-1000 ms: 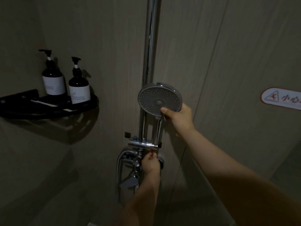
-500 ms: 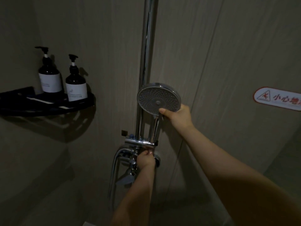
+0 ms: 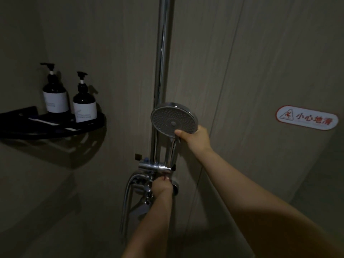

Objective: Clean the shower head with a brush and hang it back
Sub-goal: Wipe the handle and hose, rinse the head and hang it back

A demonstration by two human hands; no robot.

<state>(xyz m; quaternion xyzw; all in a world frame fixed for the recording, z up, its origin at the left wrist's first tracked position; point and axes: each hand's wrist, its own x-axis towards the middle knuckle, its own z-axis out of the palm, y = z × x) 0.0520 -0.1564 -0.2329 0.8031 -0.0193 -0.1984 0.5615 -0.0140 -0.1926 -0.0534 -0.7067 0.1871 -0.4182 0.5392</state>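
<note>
A round chrome shower head (image 3: 172, 119) stands upright with its handle set in the holder (image 3: 154, 166) on the vertical chrome rail (image 3: 163, 53). My right hand (image 3: 195, 136) grips the neck just under the head, thumb on the face's lower rim. Below the holder, my left hand (image 3: 161, 185) has its fingers curled round the lower end of the handle, where the hose joins. No brush is in view.
A black corner shelf (image 3: 61, 130) on the left wall carries two dark pump bottles (image 3: 55, 94) (image 3: 84, 105). The chrome hose (image 3: 126, 198) loops down beside the mixer. A red and white slip-warning sticker (image 3: 307, 118) is on the right wall.
Both hands keep their grips on the shower head and handle end. The view has shifted slightly, so the shelf and bottles sit a little lower and further right than half a second ago.
</note>
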